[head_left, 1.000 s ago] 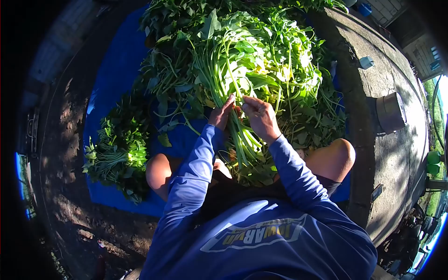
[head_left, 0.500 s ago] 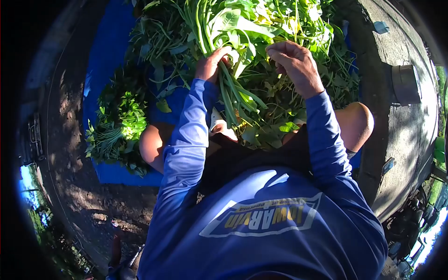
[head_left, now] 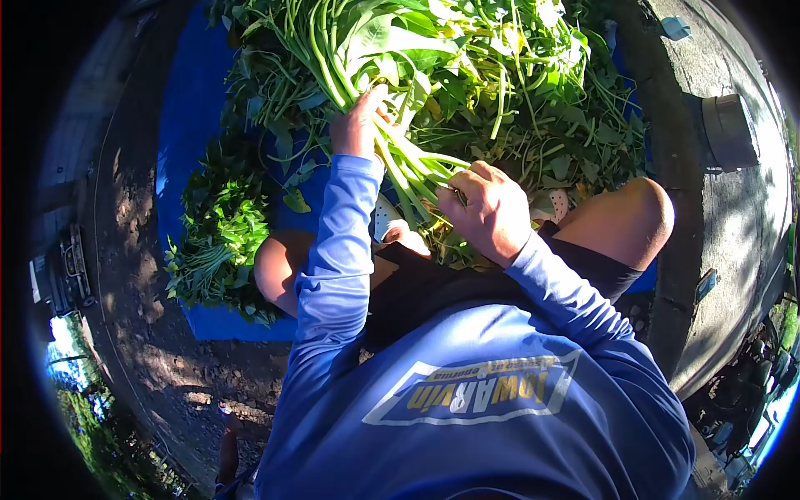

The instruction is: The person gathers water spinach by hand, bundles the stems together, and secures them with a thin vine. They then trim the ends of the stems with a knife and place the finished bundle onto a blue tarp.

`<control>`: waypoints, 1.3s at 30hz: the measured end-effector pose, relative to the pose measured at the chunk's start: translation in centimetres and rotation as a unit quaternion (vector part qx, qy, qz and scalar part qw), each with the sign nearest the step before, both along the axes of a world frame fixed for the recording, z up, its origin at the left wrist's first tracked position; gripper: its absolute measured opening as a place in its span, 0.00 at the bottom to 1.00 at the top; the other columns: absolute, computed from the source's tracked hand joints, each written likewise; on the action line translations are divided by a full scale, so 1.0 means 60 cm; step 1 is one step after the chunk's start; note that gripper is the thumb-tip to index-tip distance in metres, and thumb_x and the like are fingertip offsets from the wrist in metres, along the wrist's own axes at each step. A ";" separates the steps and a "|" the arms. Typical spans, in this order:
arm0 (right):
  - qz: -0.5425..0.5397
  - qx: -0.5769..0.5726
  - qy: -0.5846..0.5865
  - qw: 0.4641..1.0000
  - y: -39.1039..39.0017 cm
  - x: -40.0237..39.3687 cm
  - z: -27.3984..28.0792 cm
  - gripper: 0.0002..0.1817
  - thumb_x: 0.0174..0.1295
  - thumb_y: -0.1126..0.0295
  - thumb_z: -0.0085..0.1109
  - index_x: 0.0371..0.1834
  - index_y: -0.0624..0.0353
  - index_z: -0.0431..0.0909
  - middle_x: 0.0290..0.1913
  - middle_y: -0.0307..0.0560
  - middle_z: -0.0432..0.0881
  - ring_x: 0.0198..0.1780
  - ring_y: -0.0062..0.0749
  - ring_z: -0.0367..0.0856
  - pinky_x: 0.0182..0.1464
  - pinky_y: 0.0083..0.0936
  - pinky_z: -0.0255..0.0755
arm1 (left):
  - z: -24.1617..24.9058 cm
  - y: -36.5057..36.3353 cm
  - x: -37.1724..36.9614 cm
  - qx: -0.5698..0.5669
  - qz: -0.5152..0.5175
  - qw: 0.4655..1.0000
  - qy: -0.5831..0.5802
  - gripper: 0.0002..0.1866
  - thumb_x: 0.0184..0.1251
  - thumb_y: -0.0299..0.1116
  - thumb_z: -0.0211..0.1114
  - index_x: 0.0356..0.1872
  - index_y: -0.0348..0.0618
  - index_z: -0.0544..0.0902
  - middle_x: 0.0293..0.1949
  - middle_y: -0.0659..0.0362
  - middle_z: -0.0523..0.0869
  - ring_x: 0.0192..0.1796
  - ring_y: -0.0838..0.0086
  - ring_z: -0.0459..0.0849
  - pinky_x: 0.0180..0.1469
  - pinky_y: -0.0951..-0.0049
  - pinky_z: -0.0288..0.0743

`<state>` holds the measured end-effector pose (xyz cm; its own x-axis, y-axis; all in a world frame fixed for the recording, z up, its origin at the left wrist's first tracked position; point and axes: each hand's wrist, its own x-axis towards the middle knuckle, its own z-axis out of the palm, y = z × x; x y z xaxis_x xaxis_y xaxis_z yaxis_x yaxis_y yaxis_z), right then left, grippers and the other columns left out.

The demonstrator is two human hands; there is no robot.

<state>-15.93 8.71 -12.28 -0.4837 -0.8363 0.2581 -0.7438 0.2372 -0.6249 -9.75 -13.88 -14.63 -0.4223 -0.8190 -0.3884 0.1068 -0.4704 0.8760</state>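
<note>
My left hand (head_left: 357,127) is wrapped round a bunch of long-stemmed leafy greens (head_left: 410,163), its leaves fanning out above the fist and cut stems hanging below. Lower and to the right, my right hand (head_left: 490,210) is closed at the stem ends, with a thin stem running into its fingers. Beyond both hands spreads a large heap of loose greens (head_left: 550,125), sunlit near the top. To the left of my knee lies a pile of bundled greens (head_left: 225,229).
A blue tarp (head_left: 187,100) lies under the greens. My bent knees flank the work. On the right runs a concrete ledge (head_left: 725,233) with a round container (head_left: 727,133) on it. Bare soil (head_left: 142,292) borders the tarp on the left.
My right hand has come down from above the heap to the lower stems of the bunch and closed there. My left hand, still gripping the bunch, has shifted slightly left.
</note>
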 end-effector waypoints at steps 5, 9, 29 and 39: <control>0.009 -0.039 0.074 0.996 -0.003 0.005 -0.020 0.10 0.55 0.66 0.72 0.30 0.59 0.83 0.32 0.50 0.80 0.35 0.47 0.83 0.37 0.42 0.80 | -0.011 -0.008 0.010 0.046 -0.003 0.999 0.018 0.11 0.70 0.39 0.74 0.34 0.48 0.81 0.26 0.62 0.79 0.26 0.73 0.80 0.32 0.67 0.80; 0.004 -0.094 0.068 0.993 -0.012 0.003 -0.032 0.07 0.48 0.71 0.68 0.27 0.59 0.80 0.31 0.51 0.80 0.33 0.48 0.82 0.36 0.43 0.78 | 0.003 -0.003 0.015 0.034 0.024 0.999 0.010 0.09 0.69 0.36 0.76 0.39 0.46 0.85 0.28 0.63 0.78 0.28 0.74 0.80 0.34 0.68 0.81; -0.205 0.014 -0.012 0.979 -0.186 -0.385 -0.167 0.16 0.64 0.63 0.65 0.49 0.61 0.88 0.33 0.51 0.88 0.31 0.44 0.87 0.36 0.36 0.82 | 0.040 -0.020 0.037 0.004 -0.010 0.999 0.043 0.12 0.67 0.38 0.76 0.32 0.46 0.81 0.27 0.63 0.79 0.27 0.74 0.78 0.32 0.70 0.76; -0.127 0.177 -0.042 0.975 -0.174 -0.420 -0.112 0.12 0.61 0.62 0.66 0.45 0.51 0.89 0.39 0.47 0.90 0.40 0.41 0.88 0.46 0.39 0.83 | 0.049 -0.010 0.048 0.027 -0.023 0.998 0.053 0.11 0.67 0.35 0.76 0.41 0.43 0.85 0.27 0.64 0.80 0.28 0.76 0.79 0.31 0.70 0.77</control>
<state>-41.12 -1.76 -19.03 -0.6944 -0.7157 -0.0747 -0.5824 0.6200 -0.5258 -6.89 -14.50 -11.67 -0.4996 -0.7767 -0.3835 0.1746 -0.5239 0.8337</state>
